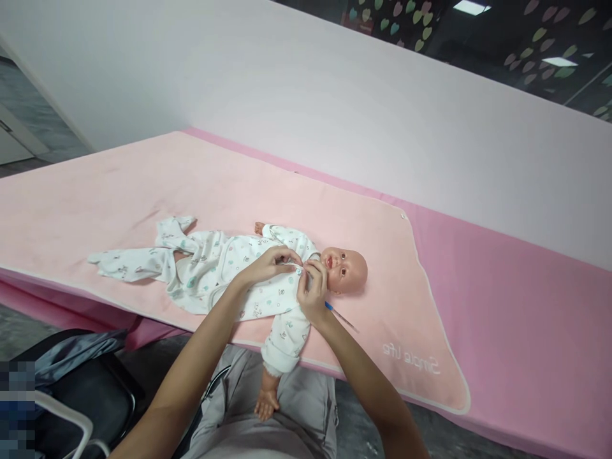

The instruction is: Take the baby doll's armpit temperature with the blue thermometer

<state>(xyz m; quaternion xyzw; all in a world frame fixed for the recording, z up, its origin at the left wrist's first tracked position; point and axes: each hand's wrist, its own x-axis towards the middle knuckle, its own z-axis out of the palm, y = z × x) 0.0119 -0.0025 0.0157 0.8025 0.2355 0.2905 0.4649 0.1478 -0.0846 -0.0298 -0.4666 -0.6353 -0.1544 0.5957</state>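
Observation:
A baby doll (351, 271) lies on its back on a light pink mat (363, 223), its head toward the right. It wears a white patterned one-piece suit (268, 299), whose leg parts stretch to the left. At the suit's neckline, my left hand (270, 264) and my right hand (314, 287) meet, fingertips pinched on the fabric close below the doll's chin. One doll arm (266, 395) hangs over the mat's near edge above my lap; the other lies on the far side. Which bit of cloth each finger holds is partly hidden.
A thin pointed stick with a blue end (342, 313) lies beside my right wrist. Darker pink cloth (526, 306) covers the table at the right. Behind it stands a white wall (335, 108). A black chair (95, 401) is at the lower left.

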